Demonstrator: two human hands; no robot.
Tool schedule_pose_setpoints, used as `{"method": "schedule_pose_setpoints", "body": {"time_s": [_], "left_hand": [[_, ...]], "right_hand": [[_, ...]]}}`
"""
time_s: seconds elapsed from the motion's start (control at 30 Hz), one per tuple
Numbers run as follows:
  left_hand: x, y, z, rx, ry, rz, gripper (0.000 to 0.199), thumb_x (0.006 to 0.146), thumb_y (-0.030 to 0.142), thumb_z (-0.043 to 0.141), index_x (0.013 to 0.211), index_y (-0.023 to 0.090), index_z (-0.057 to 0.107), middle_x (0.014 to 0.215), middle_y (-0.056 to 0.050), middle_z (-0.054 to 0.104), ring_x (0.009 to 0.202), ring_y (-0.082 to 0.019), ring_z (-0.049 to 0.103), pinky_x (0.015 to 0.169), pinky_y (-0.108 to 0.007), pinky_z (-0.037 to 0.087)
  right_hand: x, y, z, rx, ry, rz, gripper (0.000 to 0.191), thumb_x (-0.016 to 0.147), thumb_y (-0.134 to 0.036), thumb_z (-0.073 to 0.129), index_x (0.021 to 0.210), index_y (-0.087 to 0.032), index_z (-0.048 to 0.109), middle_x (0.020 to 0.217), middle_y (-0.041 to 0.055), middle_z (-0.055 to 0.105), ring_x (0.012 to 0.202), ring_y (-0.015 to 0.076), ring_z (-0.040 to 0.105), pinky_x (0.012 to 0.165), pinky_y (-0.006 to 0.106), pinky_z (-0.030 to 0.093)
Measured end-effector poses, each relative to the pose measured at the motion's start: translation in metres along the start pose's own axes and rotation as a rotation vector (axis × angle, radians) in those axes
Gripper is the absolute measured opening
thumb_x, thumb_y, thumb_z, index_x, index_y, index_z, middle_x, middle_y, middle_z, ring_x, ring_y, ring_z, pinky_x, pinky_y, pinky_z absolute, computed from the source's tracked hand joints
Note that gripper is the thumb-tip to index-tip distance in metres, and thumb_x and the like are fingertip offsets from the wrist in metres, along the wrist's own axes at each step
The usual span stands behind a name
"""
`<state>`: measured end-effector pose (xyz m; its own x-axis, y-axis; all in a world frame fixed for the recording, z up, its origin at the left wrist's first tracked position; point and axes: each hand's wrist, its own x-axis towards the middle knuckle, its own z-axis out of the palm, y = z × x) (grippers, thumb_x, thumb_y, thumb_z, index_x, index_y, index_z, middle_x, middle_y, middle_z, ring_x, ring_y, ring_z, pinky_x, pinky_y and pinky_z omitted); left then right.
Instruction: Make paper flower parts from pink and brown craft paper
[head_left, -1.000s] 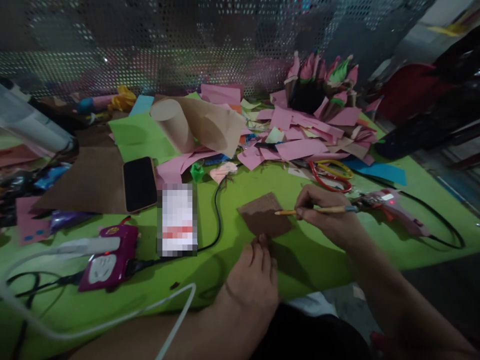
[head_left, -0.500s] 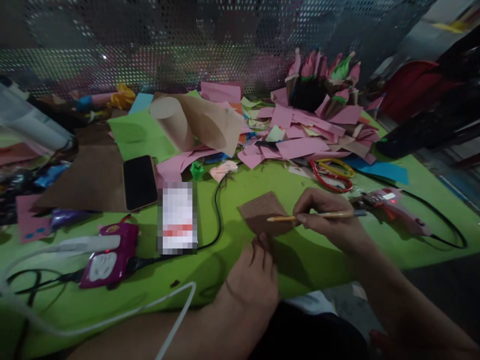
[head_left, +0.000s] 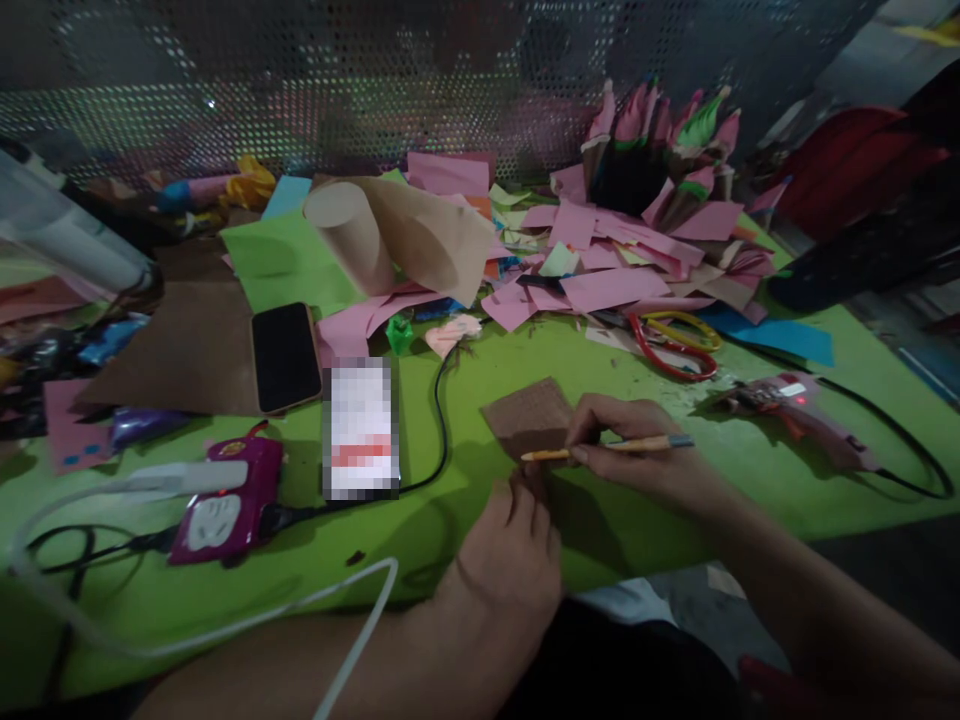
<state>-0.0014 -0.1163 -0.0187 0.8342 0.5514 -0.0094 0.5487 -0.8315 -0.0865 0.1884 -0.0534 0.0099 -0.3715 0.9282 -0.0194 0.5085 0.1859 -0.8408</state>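
A small square of brown paper lies on the green tabletop in front of me. My left hand has its fingers bent together at the paper's near corner, holding it there. Between the thumb and fingers of my right hand is a slim yellowish pencil with a grey end. Its pointed tip is over the near edge of the paper, close to my left fingertips. Whether the tip touches the paper I cannot tell.
A pink glue gun lies at the right, below red-handled scissors. Left are a dark phone, a lit phone and a magenta power strip with cables. Pink paper scraps and a tan paper roll lie behind.
My right hand has moved left and slightly nearer, bringing the pencil tip from above the paper's middle to its near edge. My left hand stays at the corner. The view has shifted slightly.
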Motion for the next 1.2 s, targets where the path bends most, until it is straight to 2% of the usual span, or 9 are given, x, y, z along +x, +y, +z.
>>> {"method": "schedule_pose_setpoints", "body": {"time_s": [0.2, 0.5, 0.67, 0.77, 0.87, 1.0, 1.1, 1.2], "left_hand": [[-0.002, 0.0, 0.003, 0.045, 0.06, -0.013, 0.042, 0.091, 0.033, 0.056, 0.112, 0.0, 0.07, 0.125, -0.029, 0.066, 0.104, -0.034, 0.066, 0.085, -0.045, 0.044], [-0.004, -0.003, 0.004, -0.002, 0.014, -0.022, 0.049, 0.09, 0.041, 0.057, 0.119, 0.002, 0.067, 0.127, -0.028, 0.065, 0.109, -0.034, 0.064, 0.09, -0.047, 0.045], [0.0, -0.011, -0.011, -0.159, -0.021, -0.079, 0.055, 0.09, 0.045, 0.06, 0.125, 0.003, 0.06, 0.127, -0.025, 0.065, 0.107, -0.03, 0.064, 0.09, -0.042, 0.047], [0.005, -0.022, -0.026, -0.259, -0.041, -0.128, 0.042, 0.09, 0.042, 0.063, 0.115, 0.008, 0.064, 0.121, -0.018, 0.066, 0.1, -0.025, 0.064, 0.085, -0.038, 0.051], [0.008, -0.039, -0.032, -0.255, -0.003, -0.17, 0.024, 0.095, 0.029, 0.055, 0.11, 0.012, 0.064, 0.119, -0.015, 0.065, 0.101, -0.024, 0.064, 0.082, -0.037, 0.052], [0.009, -0.062, -0.025, -0.149, -0.008, -0.289, 0.034, 0.099, 0.016, 0.043, 0.128, 0.009, 0.057, 0.127, -0.017, 0.065, 0.11, -0.026, 0.064, 0.089, -0.041, 0.052], [0.009, -0.07, -0.02, -0.105, -0.07, -0.299, 0.04, 0.095, 0.011, 0.047, 0.134, 0.009, 0.055, 0.132, -0.017, 0.064, 0.114, -0.027, 0.063, 0.093, -0.043, 0.05], [0.009, -0.071, -0.02, -0.088, -0.104, -0.288, 0.038, 0.094, 0.011, 0.05, 0.131, 0.011, 0.059, 0.131, -0.015, 0.065, 0.111, -0.027, 0.065, 0.091, -0.042, 0.05]], "right_hand": [[0.0, 0.006, -0.012, -0.104, 0.13, 0.039, 0.01, 0.075, -0.025, 0.058, 0.066, -0.021, 0.056, 0.058, -0.002, 0.059, 0.055, 0.0139, 0.051, 0.051, 0.025, 0.035], [-0.002, 0.014, -0.028, -0.171, 0.309, 0.08, 0.009, 0.072, -0.02, 0.056, 0.063, -0.022, 0.055, 0.056, -0.0021, 0.056, 0.053, 0.0138, 0.047, 0.051, 0.027, 0.033], [-0.004, 0.01, -0.029, -0.06, 0.363, 0.068, 0.012, 0.073, -0.019, 0.059, 0.062, -0.022, 0.057, 0.058, 0.0004, 0.06, 0.055, 0.0152, 0.049, 0.052, 0.029, 0.035], [-0.005, 0.011, -0.027, 0.041, 0.343, 0.069, 0.01, 0.075, -0.02, 0.06, 0.065, -0.022, 0.059, 0.06, 0.0006, 0.062, 0.055, 0.015, 0.049, 0.051, 0.029, 0.036], [-0.005, 0.012, -0.025, 0.076, 0.32, 0.062, 0.009, 0.073, -0.021, 0.062, 0.065, -0.022, 0.059, 0.058, -0.0001, 0.062, 0.054, 0.0149, 0.049, 0.05, 0.028, 0.035], [-0.006, 0.01, -0.022, 0.09, 0.245, 0.017, 0.009, 0.074, -0.023, 0.062, 0.066, -0.022, 0.059, 0.06, -0.0004, 0.06, 0.055, 0.0147, 0.05, 0.05, 0.027, 0.036], [-0.006, 0.006, -0.019, 0.085, 0.153, 0.006, 0.009, 0.075, -0.024, 0.061, 0.066, -0.022, 0.059, 0.06, -0.0007, 0.06, 0.055, 0.0143, 0.051, 0.051, 0.026, 0.036], [-0.007, 0.001, -0.016, 0.069, 0.072, 0.014, 0.009, 0.075, -0.024, 0.06, 0.067, -0.021, 0.06, 0.059, -0.0012, 0.059, 0.056, 0.0137, 0.051, 0.051, 0.025, 0.035]]}}
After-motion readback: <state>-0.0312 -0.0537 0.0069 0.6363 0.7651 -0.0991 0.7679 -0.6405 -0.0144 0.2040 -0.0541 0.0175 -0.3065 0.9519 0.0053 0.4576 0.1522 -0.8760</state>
